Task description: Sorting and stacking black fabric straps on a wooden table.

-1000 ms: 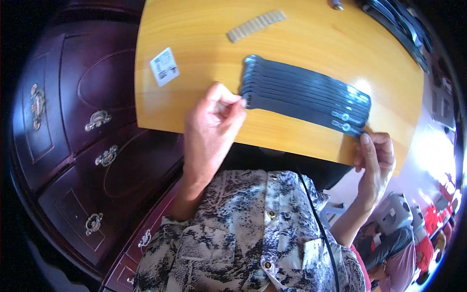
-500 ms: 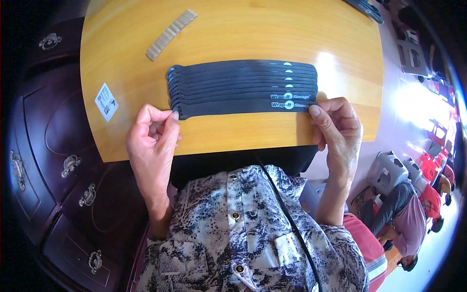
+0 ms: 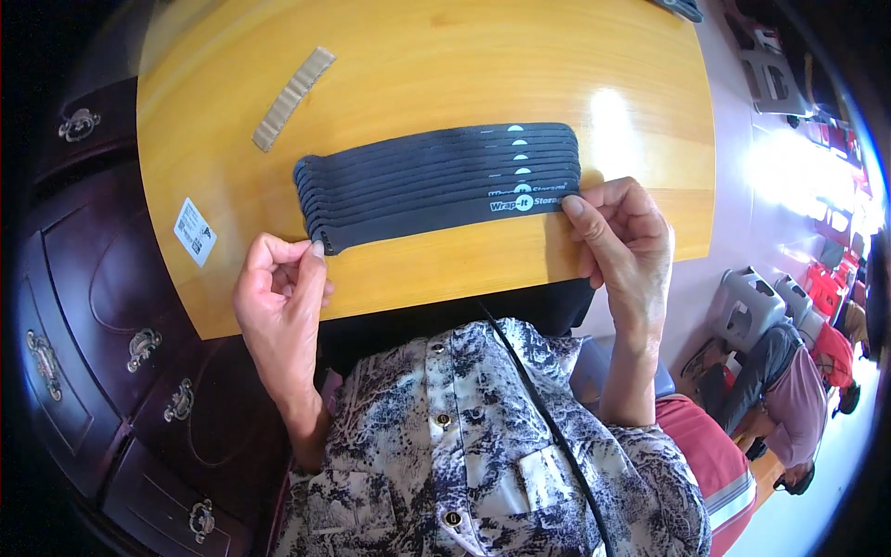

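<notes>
Several black storage straps (image 3: 418, 175) lie overlapped in a fanned row on the wooden table, each with a round pale mark near its right end. The nearest strap (image 3: 418, 226) lies along the front of the row. My left hand (image 3: 282, 295) pinches its left end between thumb and forefinger. At its right end, my right hand (image 3: 624, 243) holds the corner with thumb on top and fingers curled beneath. Both hands are at the table's near edge.
A strip of corrugated cardboard (image 3: 293, 99) lies behind the straps on the table (image 3: 418, 56). A white printed label (image 3: 194, 231) sits at the left. Dark wooden drawers (image 3: 139, 408) stand left of the table. Grey stools (image 3: 747, 306) and seated people (image 3: 794, 399) are at the right.
The view has turned slightly, so table and straps appear shifted left and a little tilted. Both hands keep their pinch on the nearest strap, which stays by the row.
</notes>
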Demonstrator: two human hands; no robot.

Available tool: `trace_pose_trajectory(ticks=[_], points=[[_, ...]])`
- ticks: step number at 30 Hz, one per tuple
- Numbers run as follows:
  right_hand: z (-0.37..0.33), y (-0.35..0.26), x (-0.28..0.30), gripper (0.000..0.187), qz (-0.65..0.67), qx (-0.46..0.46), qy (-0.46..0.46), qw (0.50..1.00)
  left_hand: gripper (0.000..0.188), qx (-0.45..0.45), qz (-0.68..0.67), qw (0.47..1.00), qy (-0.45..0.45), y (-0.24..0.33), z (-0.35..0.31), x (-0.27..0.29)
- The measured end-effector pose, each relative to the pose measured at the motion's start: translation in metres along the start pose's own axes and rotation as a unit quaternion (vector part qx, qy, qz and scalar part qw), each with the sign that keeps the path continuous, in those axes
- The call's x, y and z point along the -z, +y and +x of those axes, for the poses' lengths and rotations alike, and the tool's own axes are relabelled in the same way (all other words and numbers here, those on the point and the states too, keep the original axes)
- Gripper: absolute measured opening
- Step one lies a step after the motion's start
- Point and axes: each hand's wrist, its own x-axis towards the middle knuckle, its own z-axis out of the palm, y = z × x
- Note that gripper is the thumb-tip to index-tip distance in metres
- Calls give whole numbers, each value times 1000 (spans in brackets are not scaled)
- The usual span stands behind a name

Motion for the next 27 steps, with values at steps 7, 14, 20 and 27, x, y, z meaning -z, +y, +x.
trace_pose_trajectory(ticks=[7,14,20,27], points=[[-2,-3,-3,12,-22,0,12,1000,12,-1,-3,1000,-2,0,-1,2],[-1,-2,-3,12,-20,5,11,1000,13,-9,-5,1000,-3,1,0,2],[-1,-1,-4,12,-23,11,10,1000,14,-10,-4,1000,-2,-2,0,3],[0,-6,-6,12,-33,-2,11,999,14,-9,-9,1000,-10,-3,1,5]])
